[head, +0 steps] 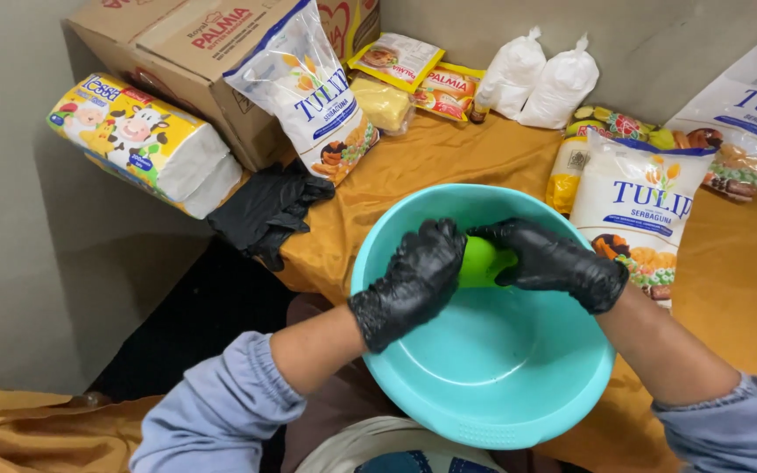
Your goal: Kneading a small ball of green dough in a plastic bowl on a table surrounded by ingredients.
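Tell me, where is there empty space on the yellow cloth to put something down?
One bare patch lies between the teal basin and the yellow packets at the back. Another lies right of the front flour bag, by the cloth edge. The back row and left corner by the black gloves are crowded.

Left hand (413, 280), right hand (554, 263) clasp green object (482, 261); over teal basin (501, 385)

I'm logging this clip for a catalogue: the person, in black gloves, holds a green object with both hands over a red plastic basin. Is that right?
Not quite: the basin is turquoise, not red, as the head view shows. The rest stands: the left hand and the right hand, both in black gloves, hold the green object over it.
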